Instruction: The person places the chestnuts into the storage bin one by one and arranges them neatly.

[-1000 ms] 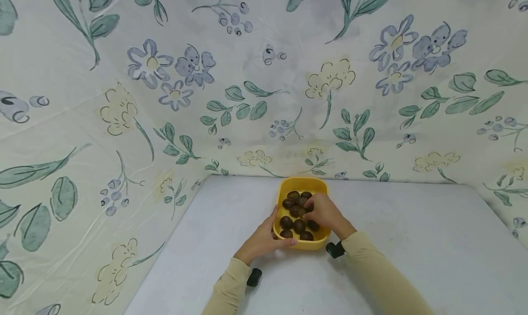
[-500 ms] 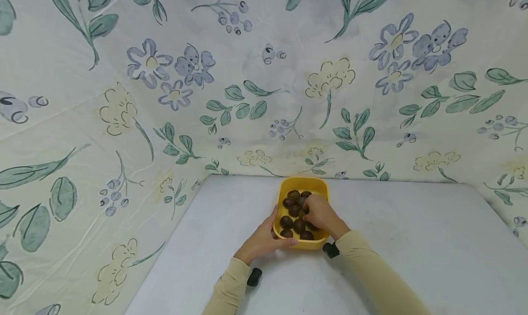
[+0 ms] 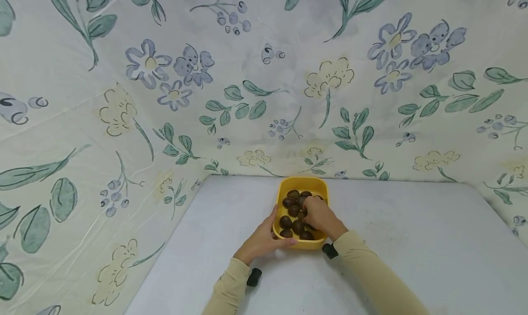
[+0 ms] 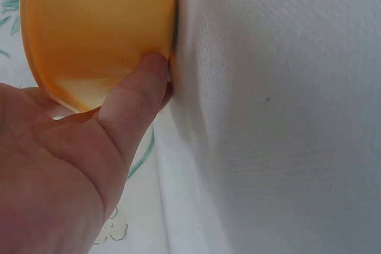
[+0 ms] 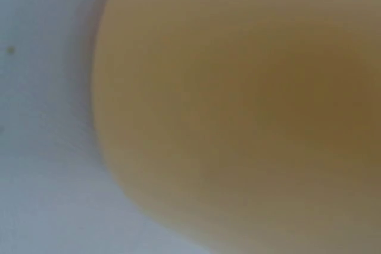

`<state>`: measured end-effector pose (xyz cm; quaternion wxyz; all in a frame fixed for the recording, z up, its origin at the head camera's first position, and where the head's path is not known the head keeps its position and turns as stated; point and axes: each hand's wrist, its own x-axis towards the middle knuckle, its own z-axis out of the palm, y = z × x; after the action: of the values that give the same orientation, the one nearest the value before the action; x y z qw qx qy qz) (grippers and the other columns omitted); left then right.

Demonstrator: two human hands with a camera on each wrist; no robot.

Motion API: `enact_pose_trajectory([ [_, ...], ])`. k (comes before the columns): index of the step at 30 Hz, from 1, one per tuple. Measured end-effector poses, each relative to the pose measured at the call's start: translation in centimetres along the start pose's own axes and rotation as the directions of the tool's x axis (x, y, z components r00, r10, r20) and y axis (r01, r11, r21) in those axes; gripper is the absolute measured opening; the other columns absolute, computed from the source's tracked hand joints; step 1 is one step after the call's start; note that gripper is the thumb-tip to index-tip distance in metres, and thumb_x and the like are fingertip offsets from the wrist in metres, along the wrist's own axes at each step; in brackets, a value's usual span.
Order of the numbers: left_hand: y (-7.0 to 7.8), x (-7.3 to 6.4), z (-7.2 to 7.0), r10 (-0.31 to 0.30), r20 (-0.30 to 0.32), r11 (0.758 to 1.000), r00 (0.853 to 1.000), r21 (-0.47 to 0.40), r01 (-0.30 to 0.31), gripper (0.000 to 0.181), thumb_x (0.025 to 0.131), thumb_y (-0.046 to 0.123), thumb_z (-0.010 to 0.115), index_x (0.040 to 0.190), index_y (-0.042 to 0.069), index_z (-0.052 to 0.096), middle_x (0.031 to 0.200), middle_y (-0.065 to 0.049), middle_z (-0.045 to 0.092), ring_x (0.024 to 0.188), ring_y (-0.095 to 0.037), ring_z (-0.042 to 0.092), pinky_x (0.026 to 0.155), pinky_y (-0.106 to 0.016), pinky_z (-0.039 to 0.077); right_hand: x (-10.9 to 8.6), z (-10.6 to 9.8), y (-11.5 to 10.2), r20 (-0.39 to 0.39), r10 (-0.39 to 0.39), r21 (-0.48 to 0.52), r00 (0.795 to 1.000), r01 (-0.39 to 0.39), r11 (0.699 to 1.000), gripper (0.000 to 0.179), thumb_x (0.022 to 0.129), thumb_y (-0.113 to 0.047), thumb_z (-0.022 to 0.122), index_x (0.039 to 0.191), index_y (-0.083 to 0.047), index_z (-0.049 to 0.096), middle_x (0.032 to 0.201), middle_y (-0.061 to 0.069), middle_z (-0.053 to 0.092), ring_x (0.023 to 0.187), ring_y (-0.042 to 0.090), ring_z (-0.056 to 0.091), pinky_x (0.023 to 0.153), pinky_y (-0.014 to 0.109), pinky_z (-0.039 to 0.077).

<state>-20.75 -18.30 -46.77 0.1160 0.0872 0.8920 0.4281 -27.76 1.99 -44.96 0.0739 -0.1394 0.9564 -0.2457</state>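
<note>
A yellow plastic container (image 3: 303, 182) with rounded corners stands on the white table and holds several round, dark brown chestnuts (image 3: 299, 227). My left hand (image 3: 261, 239) grips its near left corner, thumb along the near wall and fingers against the left side. In the left wrist view the thumb (image 4: 134, 102) presses on the container's outer wall. My right hand (image 3: 323, 218) reaches in over the right rim, fingers bent down, pinching a chestnut (image 3: 302, 216) at the fingertips. The hand covers the chestnuts beneath it. Only the blurred container (image 5: 238, 99) fills most of the right wrist view.
The white table (image 3: 412, 241) extends to both sides of the container. Behind and to the left hangs a flower-patterned cloth (image 3: 255, 136), close to the container's far edge. Black wrist cameras sit beneath the left wrist (image 3: 254, 277) and right wrist (image 3: 330, 251).
My right hand has shifted slightly left and down inside the container, covering the chestnuts along its right side. The left hand and the container have stayed in place.
</note>
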Motion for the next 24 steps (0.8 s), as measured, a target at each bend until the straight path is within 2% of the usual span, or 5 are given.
enact_pose_trajectory([
  [6,0.0,0.1,0.1,0.009,0.011,1.0,1.0,-0.006,-0.009,0.124,0.079,0.061,0.083,0.168,0.019,0.007,0.171,-0.016,0.028,0.154,-0.038,0.035,0.122,-0.061,0.034,-0.2,-0.2,0.0,0.004,0.008,0.003,1.0,-0.008,1.0,0.014,0.086,0.0,0.077,0.077,-0.007,0.069,0.071,0.003,0.06,0.069,0.017,0.056,0.063,0.028,0.047],
  [11,0.1,0.2,0.1,0.019,0.022,1.0,1.0,-0.008,-0.019,0.122,0.081,0.059,0.082,0.168,0.019,0.007,0.171,-0.016,0.027,0.154,-0.038,0.035,0.122,-0.061,0.035,-0.8,-0.8,0.2,-0.028,-0.016,0.023,0.999,0.017,1.0,0.008,0.088,-0.004,0.079,0.094,-0.003,0.073,0.092,0.007,0.072,0.083,0.019,0.063,0.078,0.035,0.059],
  [13,0.0,0.3,0.0,0.019,0.023,1.0,1.0,-0.008,-0.019,0.122,0.081,0.058,0.082,0.168,0.019,0.007,0.171,-0.015,0.027,0.155,-0.038,0.035,0.122,-0.062,0.034,-1.2,-1.1,0.2,-0.057,-0.023,0.054,0.998,0.026,0.998,0.016,0.09,-0.009,0.079,0.104,-0.004,0.075,0.102,0.007,0.074,0.092,0.018,0.066,0.087,0.039,0.061],
  [17,-0.1,0.2,-0.1,0.006,0.024,1.0,1.0,-0.008,-0.006,0.122,0.081,0.059,0.082,0.168,0.019,0.006,0.172,-0.015,0.026,0.155,-0.039,0.033,0.122,-0.063,0.033,-2.4,-2.4,0.2,-0.116,-0.028,0.134,0.993,0.043,0.99,0.022,0.094,-0.019,0.077,0.112,-0.007,0.075,0.103,0.005,0.074,0.09,0.018,0.066,0.086,0.038,0.061],
  [24,-0.4,0.0,-0.4,0.013,0.027,1.0,1.0,0.002,-0.014,0.122,0.083,0.055,0.081,0.168,0.013,0.005,0.173,-0.017,0.021,0.157,-0.041,0.028,0.125,-0.062,0.029,-4.8,-5.0,0.8,-0.262,-0.077,0.177,0.962,0.126,0.976,0.023,0.098,-0.023,0.072,0.112,-0.005,0.076,0.108,0.01,0.075,0.099,0.026,0.067,0.093,0.044,0.06],
])
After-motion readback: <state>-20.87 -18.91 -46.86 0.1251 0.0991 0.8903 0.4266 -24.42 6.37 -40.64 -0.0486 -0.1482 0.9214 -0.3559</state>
